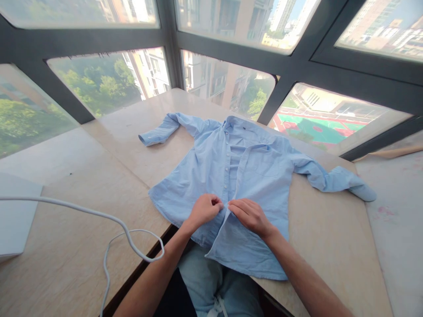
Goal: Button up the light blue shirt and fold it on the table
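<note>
A light blue button-up shirt [208, 171] lies spread front side up, its collar toward the windows and its sleeves out to both sides. Its front is parted in the upper half, with a row of small buttons along the left-hand edge. My left hand [205, 208] is closed in a pinch at the lower front edge. Close beside it, my right hand [249, 215] pinches the edge of the other front panel. The fingertips of both hands almost meet, and any button between them is hidden. The hem hangs over the ledge edge near my lap.
The shirt rests on a pale stone window ledge [109, 176]. A white cable [99, 212] loops across the left side, near my left forearm. At the far left is a white flat-sided object [16, 220]. Dark window frames [172, 42] border the ledge behind.
</note>
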`<state>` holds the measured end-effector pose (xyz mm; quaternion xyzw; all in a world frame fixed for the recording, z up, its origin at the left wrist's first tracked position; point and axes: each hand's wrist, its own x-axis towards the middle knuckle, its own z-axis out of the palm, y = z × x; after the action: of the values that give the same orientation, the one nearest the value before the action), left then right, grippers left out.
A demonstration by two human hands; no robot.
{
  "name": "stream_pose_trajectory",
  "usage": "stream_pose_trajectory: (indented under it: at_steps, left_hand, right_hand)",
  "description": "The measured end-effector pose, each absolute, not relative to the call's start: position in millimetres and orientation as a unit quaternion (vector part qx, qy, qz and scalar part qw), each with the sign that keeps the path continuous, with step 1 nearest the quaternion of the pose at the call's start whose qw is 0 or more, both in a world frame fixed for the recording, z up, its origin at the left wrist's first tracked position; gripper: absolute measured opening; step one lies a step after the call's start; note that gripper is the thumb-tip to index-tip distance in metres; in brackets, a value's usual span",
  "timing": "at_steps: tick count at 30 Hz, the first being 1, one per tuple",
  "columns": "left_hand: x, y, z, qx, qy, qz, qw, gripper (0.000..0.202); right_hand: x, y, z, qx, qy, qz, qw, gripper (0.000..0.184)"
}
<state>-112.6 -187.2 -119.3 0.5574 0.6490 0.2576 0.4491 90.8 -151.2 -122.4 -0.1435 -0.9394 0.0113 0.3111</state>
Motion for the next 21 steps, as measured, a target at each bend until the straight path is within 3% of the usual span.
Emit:
stream_pose_trajectory:
  at_steps: [5, 21]
  left_hand:
    - [-115.3, -183.2, -118.3, 0.535, 0.636, 0.26, 0.492, 0.02]
    - [-117.8, -180.5, -113.1, 0.432, 0.622, 0.264, 0.597, 0.016]
  right_hand:
    - [79.3, -149.1, -132.8, -0.131, -0.95, 0.012, 0.283, 0.021]
    - [88.3, -149.9, -146.4, -0.128, -0.936, 0.017, 0.328, 0.028]
